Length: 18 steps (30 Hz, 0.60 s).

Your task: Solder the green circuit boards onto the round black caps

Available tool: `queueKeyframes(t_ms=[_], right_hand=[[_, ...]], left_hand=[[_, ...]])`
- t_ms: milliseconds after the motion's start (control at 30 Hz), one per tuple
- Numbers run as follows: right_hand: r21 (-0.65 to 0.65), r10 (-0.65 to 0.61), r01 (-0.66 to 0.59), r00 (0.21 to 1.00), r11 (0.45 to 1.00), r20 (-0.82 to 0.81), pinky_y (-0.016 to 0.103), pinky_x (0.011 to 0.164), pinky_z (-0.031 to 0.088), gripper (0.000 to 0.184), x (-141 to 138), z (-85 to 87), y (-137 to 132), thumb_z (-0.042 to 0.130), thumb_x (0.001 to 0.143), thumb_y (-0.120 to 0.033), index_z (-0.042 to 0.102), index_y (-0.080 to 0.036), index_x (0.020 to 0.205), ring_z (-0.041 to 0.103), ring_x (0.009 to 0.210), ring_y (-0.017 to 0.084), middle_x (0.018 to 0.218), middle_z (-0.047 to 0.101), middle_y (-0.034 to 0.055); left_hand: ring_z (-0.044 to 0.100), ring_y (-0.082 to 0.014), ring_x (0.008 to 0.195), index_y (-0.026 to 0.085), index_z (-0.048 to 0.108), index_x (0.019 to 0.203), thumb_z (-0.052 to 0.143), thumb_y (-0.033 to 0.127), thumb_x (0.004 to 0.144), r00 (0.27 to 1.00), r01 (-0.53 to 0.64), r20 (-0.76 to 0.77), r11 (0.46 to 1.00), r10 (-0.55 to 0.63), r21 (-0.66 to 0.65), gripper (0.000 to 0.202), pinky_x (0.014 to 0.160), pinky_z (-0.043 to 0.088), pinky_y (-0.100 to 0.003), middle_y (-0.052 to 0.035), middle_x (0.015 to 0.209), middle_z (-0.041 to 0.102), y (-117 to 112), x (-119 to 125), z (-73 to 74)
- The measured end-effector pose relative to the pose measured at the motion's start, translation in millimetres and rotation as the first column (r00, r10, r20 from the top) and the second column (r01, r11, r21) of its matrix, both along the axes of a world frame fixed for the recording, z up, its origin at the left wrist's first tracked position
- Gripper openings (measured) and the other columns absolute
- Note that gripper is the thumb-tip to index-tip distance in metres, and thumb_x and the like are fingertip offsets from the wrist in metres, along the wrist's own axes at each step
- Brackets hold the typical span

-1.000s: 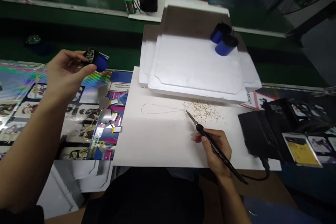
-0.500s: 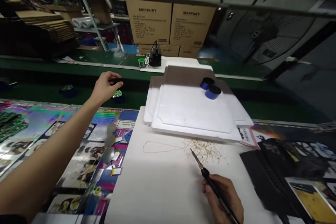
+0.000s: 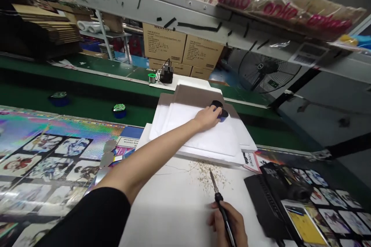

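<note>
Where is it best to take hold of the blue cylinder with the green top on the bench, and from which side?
Probably grip the blue cylinder by its round blue wall, with the fingers coming from above on the near side. It seems to stand upright on the green bench, apart from other things, so that wall looks free all around.

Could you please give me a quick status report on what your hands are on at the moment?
Left hand on blue roll, atop white foam board. Right hand holding soldering iron, tip by pale clippings. Left arm stretched across white sheet.
</note>
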State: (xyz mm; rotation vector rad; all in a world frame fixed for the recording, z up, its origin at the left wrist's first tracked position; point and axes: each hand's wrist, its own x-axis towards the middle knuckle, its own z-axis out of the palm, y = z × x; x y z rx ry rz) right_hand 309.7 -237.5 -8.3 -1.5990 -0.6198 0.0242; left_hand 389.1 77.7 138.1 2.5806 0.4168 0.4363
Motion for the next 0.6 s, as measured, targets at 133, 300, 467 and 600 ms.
queueKeyframes(t_ms=[133,300,467,600], right_hand=[[-0.013,0.051,-0.052,0.998,0.999,-0.041,0.028,0.049,0.055,0.035,15,0.6,-7,0.077,0.096,-0.048,0.068,-0.022,0.116,0.07,0.062,0.018,0.096,0.078,0.0085],[0.031,0.169,-0.167,0.982,0.986,-0.087,0.029,0.042,0.053,0.038,28,-2.5,-12,0.079,0.094,-0.048,0.067,-0.018,0.113,0.071,0.054,0.021,0.092,0.081,0.0115],[0.014,0.252,-0.252,0.967,0.968,-0.037,0.034,0.043,0.053,0.038,19,6.3,-11,0.069,0.101,-0.052,0.067,-0.019,0.118,0.075,0.055,0.027,0.092,0.083,0.0138],[-0.104,0.24,-0.23,0.966,0.968,0.099,0.036,0.046,0.054,0.032,10,15.6,-8,0.063,0.104,-0.051,0.072,-0.021,0.105,0.075,0.057,0.026,0.087,0.083,0.0107]], left_hand=[[0.067,-0.0308,0.12,0.017,0.058,0.127,0.054,0.029,0.109,0.996,-0.021,0.081,0.998,0.025,-0.054,0.022,0.104,0.055,-0.045,-0.0184,0.136,0.063,-9,-21,-1.9],[0.067,-0.0225,0.117,0.022,0.058,0.108,0.067,0.032,0.105,0.945,0.171,0.316,0.95,-0.083,-0.262,0.013,0.103,0.057,-0.039,-0.0097,0.122,0.068,-40,-144,-4.3],[0.07,-0.0215,0.116,0.023,0.063,0.112,0.071,0.034,0.104,0.974,0.222,0.055,0.901,-0.218,-0.373,0.015,0.099,0.059,-0.034,-0.0093,0.127,0.07,-94,-278,-31.5],[0.065,-0.027,0.136,0.023,0.064,0.12,0.065,0.03,0.106,1.0,0.027,0.016,0.958,-0.023,-0.284,0.015,0.11,0.057,-0.039,-0.0142,0.145,0.064,-132,-322,-74.6]])
